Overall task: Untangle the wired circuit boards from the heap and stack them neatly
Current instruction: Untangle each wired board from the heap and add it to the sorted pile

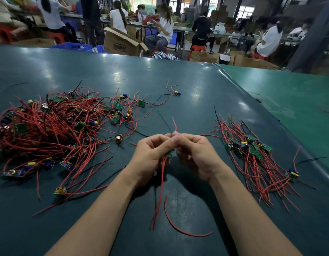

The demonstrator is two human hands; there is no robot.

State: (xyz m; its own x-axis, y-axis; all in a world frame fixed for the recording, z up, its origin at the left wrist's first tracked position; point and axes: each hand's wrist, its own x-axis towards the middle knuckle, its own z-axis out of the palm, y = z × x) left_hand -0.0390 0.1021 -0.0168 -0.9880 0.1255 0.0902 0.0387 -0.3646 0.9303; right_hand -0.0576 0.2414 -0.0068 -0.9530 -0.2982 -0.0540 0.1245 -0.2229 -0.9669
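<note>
A big tangled heap (49, 126) of small green circuit boards with red and black wires covers the left of the dark green table (178, 85). To the right lies a smaller, roughly aligned pile of boards (252, 150) with their wires fanned toward me. In the middle, my left hand (150, 154) and my right hand (195, 152) together hold one green board (169, 154). Both pinch its wires near the top, where a red and a black wire end stick up. Its red wires (158, 200) hang down between my wrists.
Loose wired boards lie apart: one at the far centre (176, 93), one near the heap (119, 138), one at the front left (60, 190), one at the right (292, 173). A lighter green mat (289, 100) borders the right. Seated workers, cardboard boxes and blue crates stand behind.
</note>
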